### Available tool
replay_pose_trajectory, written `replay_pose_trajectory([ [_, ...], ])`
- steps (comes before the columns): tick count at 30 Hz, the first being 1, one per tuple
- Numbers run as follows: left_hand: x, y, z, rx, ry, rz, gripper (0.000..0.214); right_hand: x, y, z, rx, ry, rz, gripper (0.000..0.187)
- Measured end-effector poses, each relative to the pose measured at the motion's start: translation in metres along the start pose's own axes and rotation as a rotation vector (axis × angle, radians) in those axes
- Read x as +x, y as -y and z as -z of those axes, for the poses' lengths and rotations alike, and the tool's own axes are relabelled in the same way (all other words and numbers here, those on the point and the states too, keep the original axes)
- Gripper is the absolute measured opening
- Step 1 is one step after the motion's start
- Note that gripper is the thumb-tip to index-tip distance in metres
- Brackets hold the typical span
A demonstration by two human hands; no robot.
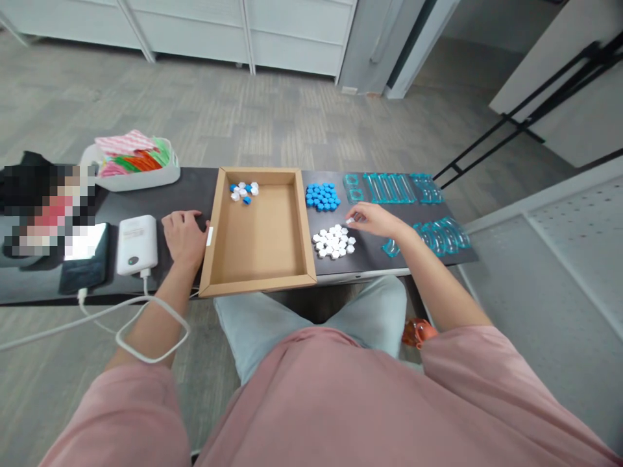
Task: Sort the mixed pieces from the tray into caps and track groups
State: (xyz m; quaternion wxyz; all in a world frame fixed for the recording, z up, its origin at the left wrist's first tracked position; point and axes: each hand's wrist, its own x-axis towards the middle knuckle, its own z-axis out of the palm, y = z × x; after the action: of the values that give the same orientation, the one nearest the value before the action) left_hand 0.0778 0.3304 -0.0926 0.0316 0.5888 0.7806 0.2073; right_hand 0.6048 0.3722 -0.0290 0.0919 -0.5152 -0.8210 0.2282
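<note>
My right hand [372, 218] pinches a small white hexagonal piece [350, 220] between thumb and fingertips, just above a loose group of white hexagonal pieces [334, 242]. Farther back lies a cluster of blue hexagonal pieces [322, 196]. Left of both groups is a shallow brown cardboard tray [305, 227], with several white and blue pieces [243, 191] in its far left corner. My left hand [185, 235] rests on the table against the tray's left wall, fingers apart and slightly bent, holding nothing.
Clear teal-edged plastic parts [392, 188] and curved ones [440, 237] lie on the right of the dark table. To the left are a white power bank [137, 243] with cable, a phone [85, 259] and a white basket [141, 179] of colourful items.
</note>
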Motion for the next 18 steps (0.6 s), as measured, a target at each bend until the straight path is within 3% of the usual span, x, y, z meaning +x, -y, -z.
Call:
replay_pose_trajectory([
  [6,-0.001,-0.002,0.002,0.014,-0.001,0.023,0.038,-0.022,-0.013,-0.014,0.105,0.036,-0.08,0.018],
  [10,-0.001,-0.003,0.004,0.036,0.02,0.034,0.042,-0.021,-0.01,-0.009,0.103,-0.058,-0.09,0.021],
  [13,-0.002,-0.005,0.006,0.021,0.032,0.039,0.041,-0.011,0.004,-0.005,0.111,-0.116,-0.034,0.022],
  [18,-0.003,-0.007,0.008,-0.005,0.046,0.044,0.04,0.027,0.049,-0.004,0.119,-0.114,0.157,0.023],
])
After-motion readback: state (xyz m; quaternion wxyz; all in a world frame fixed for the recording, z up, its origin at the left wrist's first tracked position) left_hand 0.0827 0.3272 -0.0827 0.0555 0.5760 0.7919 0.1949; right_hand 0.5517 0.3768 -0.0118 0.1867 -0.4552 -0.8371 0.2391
